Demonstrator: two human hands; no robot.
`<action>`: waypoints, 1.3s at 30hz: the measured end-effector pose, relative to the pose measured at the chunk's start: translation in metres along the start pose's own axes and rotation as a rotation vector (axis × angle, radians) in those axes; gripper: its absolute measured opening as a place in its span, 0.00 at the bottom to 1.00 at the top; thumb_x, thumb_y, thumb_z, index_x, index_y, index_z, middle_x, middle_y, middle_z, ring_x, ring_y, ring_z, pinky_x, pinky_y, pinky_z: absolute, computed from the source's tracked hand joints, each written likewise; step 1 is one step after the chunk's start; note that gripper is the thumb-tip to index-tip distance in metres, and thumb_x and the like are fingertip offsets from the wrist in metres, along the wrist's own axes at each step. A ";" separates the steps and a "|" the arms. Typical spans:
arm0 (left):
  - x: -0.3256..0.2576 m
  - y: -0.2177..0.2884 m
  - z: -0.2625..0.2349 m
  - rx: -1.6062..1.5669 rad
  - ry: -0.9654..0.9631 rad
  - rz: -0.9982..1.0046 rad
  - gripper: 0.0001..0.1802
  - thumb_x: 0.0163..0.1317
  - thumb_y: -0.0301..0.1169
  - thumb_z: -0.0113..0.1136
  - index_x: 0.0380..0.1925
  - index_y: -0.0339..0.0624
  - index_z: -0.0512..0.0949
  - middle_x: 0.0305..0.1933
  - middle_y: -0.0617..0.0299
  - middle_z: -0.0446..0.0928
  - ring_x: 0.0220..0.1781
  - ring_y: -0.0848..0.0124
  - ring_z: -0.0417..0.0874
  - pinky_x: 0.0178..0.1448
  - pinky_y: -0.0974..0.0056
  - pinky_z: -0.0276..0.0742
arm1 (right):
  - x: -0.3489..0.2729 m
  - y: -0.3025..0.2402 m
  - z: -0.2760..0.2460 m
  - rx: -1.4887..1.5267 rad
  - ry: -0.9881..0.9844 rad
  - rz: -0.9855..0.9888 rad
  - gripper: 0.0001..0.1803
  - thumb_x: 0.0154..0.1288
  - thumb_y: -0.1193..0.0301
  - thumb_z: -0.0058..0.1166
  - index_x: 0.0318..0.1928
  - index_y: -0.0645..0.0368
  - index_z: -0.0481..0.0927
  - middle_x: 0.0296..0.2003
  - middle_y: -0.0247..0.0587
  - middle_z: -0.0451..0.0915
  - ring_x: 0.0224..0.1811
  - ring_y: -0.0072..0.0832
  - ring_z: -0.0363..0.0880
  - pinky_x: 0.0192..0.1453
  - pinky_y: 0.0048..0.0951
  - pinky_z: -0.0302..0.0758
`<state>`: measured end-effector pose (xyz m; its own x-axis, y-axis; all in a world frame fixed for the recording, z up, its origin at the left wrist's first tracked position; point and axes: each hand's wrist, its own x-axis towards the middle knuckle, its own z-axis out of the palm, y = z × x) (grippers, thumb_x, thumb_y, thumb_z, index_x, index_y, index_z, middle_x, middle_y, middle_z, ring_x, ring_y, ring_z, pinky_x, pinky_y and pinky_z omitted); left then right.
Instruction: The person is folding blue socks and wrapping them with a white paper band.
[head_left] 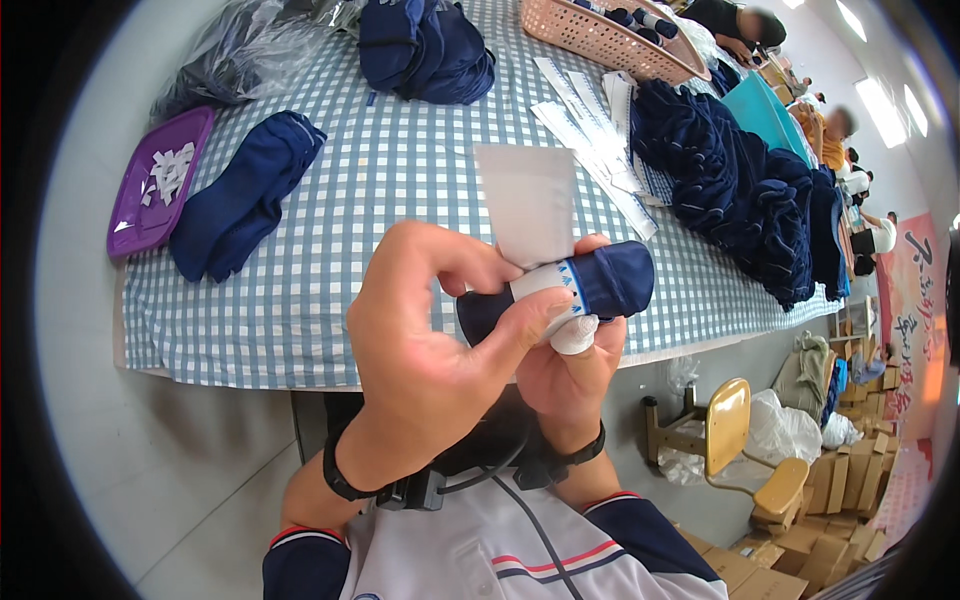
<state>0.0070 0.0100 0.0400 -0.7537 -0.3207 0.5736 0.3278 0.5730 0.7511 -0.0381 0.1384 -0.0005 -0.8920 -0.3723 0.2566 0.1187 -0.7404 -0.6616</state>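
Both hands are closed round a rolled navy garment (618, 280), held above the front part of the table. A white paper band (540, 283) with a blue printed edge lies around its middle, its loose pale end (528, 205) standing up toward the far side. My left hand (430, 310) presses the band with its thumb, while its index finger rests at the base of the loose end. Under and behind the roll, my right hand (575, 375) supports it; its thumb wears a white wrapping (574, 335). The right fingers are partly hidden behind the roll.
The checked cloth (330, 310) carries a folded navy garment (245, 200), a purple tray (130, 235) of white pieces, a navy bundle (425, 55), paper strips (590, 140), a navy pile (720, 180) and a pink basket (575, 40). A chair (728, 420) stands right.
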 end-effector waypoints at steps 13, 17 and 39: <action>-0.011 -0.016 0.023 0.279 0.127 0.466 0.25 0.43 0.18 0.71 0.46 0.43 0.88 0.54 0.64 0.82 0.56 0.63 0.79 0.56 0.60 0.82 | 0.011 0.011 0.007 0.347 0.030 0.027 0.25 0.75 0.73 0.54 0.68 0.59 0.63 0.64 0.50 0.73 0.68 0.46 0.75 0.74 0.46 0.73; -0.009 -0.031 0.023 0.264 0.181 0.484 0.30 0.39 0.17 0.71 0.50 0.38 0.86 0.54 0.59 0.83 0.53 0.61 0.82 0.54 0.61 0.82 | 0.012 0.012 0.013 0.145 -0.021 -0.032 0.31 0.75 0.72 0.55 0.72 0.61 0.59 0.74 0.56 0.63 0.75 0.44 0.67 0.77 0.46 0.69; -0.014 -0.025 0.025 0.137 0.118 0.366 0.22 0.50 0.26 0.76 0.49 0.44 0.88 0.56 0.56 0.86 0.57 0.60 0.85 0.54 0.62 0.72 | 0.018 -0.001 -0.008 0.170 -0.007 0.118 0.34 0.69 0.73 0.61 0.71 0.63 0.62 0.66 0.53 0.72 0.65 0.39 0.77 0.70 0.40 0.76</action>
<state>-0.0049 0.0189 0.0053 -0.5280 -0.1571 0.8346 0.4771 0.7581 0.4445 -0.0572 0.1373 -0.0005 -0.8643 -0.4658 0.1899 0.2949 -0.7751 -0.5588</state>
